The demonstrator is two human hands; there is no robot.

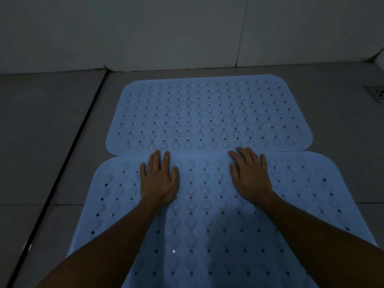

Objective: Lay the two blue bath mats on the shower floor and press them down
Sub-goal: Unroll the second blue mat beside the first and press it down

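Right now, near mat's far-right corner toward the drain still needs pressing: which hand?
Right, probably. The right hand lies flat on the near mat closer to that corner and the floor drain. The left hand presses left of centre and would have to cross over.

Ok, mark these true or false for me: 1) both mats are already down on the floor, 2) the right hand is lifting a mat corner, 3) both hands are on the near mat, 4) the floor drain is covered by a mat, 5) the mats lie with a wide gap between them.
1) True: the far blue mat and the near blue mat both lie on the tiled floor.
2) False: the right hand lies flat, fingers straight, on the mat.
3) True: the left hand is flat there too.
4) False: the floor drain sits uncovered, right of the far mat.
5) False: their edges meet or slightly overlap.
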